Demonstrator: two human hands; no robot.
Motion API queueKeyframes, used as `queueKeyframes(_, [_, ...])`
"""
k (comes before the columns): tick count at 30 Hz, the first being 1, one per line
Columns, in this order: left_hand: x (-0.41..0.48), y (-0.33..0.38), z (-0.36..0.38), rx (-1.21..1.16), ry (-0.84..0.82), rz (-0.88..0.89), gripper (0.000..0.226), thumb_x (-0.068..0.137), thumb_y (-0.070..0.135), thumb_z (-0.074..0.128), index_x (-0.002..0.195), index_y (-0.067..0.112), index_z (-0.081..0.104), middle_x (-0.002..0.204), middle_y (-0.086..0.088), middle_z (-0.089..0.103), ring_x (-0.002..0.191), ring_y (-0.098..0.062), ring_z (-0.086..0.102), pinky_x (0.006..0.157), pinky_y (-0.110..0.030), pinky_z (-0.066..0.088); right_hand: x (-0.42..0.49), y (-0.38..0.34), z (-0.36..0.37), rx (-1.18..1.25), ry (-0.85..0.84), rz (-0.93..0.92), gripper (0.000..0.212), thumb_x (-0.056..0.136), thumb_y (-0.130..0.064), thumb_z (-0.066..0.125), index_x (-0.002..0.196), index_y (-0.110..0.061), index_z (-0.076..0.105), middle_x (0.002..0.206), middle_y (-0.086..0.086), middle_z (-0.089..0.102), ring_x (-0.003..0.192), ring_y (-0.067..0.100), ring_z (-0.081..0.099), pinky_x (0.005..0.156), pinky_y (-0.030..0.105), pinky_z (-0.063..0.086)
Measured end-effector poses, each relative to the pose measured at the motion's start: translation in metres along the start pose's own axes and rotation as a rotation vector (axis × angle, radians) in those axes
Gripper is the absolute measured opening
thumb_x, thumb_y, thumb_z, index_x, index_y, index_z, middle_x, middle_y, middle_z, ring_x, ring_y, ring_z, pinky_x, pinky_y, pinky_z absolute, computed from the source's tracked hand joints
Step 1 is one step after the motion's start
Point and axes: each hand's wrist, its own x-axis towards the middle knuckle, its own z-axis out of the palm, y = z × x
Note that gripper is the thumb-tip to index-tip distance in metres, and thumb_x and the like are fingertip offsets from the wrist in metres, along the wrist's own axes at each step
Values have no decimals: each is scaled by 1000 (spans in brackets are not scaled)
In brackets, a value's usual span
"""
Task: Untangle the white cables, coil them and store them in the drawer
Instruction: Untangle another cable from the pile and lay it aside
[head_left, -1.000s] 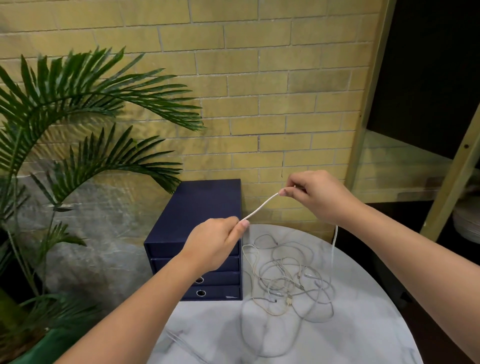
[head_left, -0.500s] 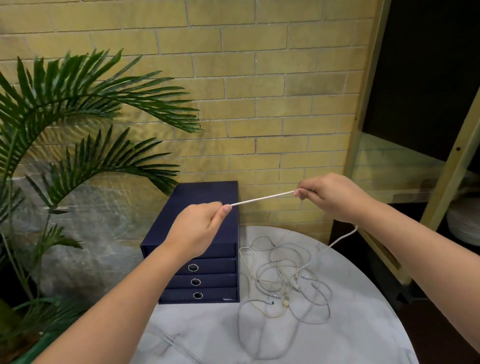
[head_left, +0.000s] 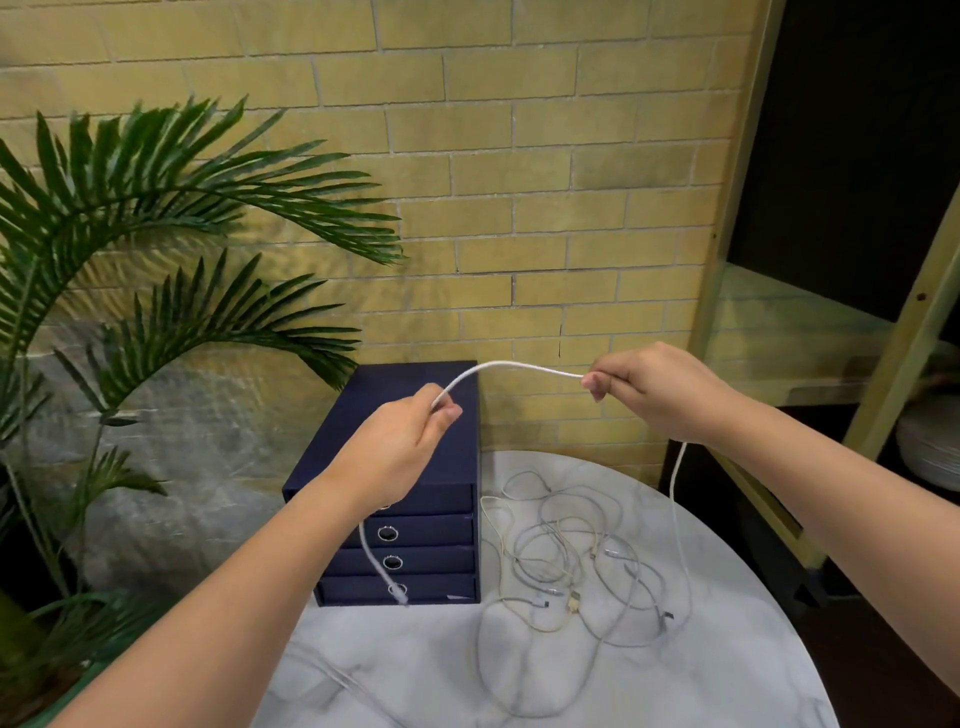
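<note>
A white cable (head_left: 511, 366) arcs in the air between my two hands. My left hand (head_left: 402, 441) pinches it above the navy drawer unit (head_left: 415, 535), and a short end with a plug hangs below that hand in front of the drawers. My right hand (head_left: 654, 389) grips the cable further right; the rest drops from it down to the table. A tangle of white cables (head_left: 576, 566) lies on the round marble table (head_left: 701, 675) right of the drawer unit. All the drawers are closed.
A potted palm (head_left: 156, 249) spreads at the left, its fronds reaching over the drawer unit's left side. A yellow brick wall stands behind. A wooden shelf frame (head_left: 914, 322) with white plates stands at the right, past the table's edge.
The stretch of cable between my hands was short and taut; it is longer now and bows upward. A plug end now hangs below my left hand. My hands have moved further apart.
</note>
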Motion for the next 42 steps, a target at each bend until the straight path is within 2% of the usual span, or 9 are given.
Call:
queueKeyframes(4, [9, 18, -4, -62, 65, 55, 35, 97, 51, 31, 98, 23, 53, 73, 7, 56, 68, -9, 52, 65, -31, 43, -1, -8, -2, -37, -19, -30, 34, 97, -46, 37, 83, -28, 62, 54, -6, 51, 56, 9, 48, 56, 27, 38])
queueKeyframes(8, [7, 10, -11, -45, 107, 76, 48, 99, 52, 21, 78, 25, 54, 52, 5, 42, 52, -10, 45, 53, -32, 34, -4, 2, -8, 45, 69, 40, 33, 97, -43, 39, 84, -25, 64, 61, -4, 59, 57, 12, 52, 59, 28, 44])
queueKeyframes(11, [2, -3, -10, 53, 31, 53, 47, 100, 49, 23, 68, 25, 47, 54, 3, 44, 54, -13, 44, 57, -34, 36, -9, 14, -19, 44, 104, 70, 33, 94, -47, 38, 83, -28, 63, 67, 0, 65, 59, 18, 57, 65, 38, 52])
queueKeyframes(18, [0, -14, -5, 173, -168, -110, 46, 100, 47, 36, 67, 24, 59, 50, 5, 44, 51, -11, 44, 54, -27, 35, -10, 2, -15, -78, 87, -75, 41, 92, -51, 35, 91, -23, 66, 69, -6, 63, 65, 16, 57, 62, 37, 50])
queueKeyframes(24, [-5, -8, -1, -215, -259, -228, 46, 99, 53, 33, 79, 28, 66, 67, 18, 53, 69, 1, 50, 75, -28, 37, -9, -11, -16, -83, 10, -130, 31, 96, -42, 42, 93, -24, 67, 74, -6, 65, 67, 14, 55, 65, 34, 48])
queueKeyframes(30, [5, 31, 1, -481, -226, -73, 59, 95, 58, 23, 87, 20, 67, 59, 6, 46, 58, -5, 55, 64, -18, 35, -1, -25, -12, -86, 31, -97, 31, 97, -42, 41, 92, -24, 65, 58, -6, 54, 55, 7, 46, 54, 26, 36])
queueKeyframes(33, [8, 36, 2, -634, -209, -32, 62, 95, 56, 22, 86, 13, 66, 60, 7, 37, 49, -3, 35, 54, -10, 34, 2, -22, -16, -95, 69, -45, 32, 97, -43, 41, 92, -22, 65, 53, -7, 48, 50, 6, 42, 52, 27, 37])
queueKeyframes(38, [14, 33, 8, -712, -234, -17, 37, 105, 26, 32, 90, 10, 62, 60, 6, 39, 52, -7, 36, 53, -20, 36, 3, -28, -19, -97, 66, -100, 31, 96, -42, 41, 95, -23, 65, 58, -4, 56, 54, 12, 48, 56, 32, 43])
queueKeyframes(42, [12, 20, 28, -670, -248, -127, 35, 104, 27, 36, 87, 14, 64, 57, 7, 36, 50, -10, 30, 50, -22, 28, 7, -31, -26, -161, 215, -254, 32, 97, -40, 40, 95, -23, 66, 73, -2, 67, 67, 23, 60, 56, 37, 50])
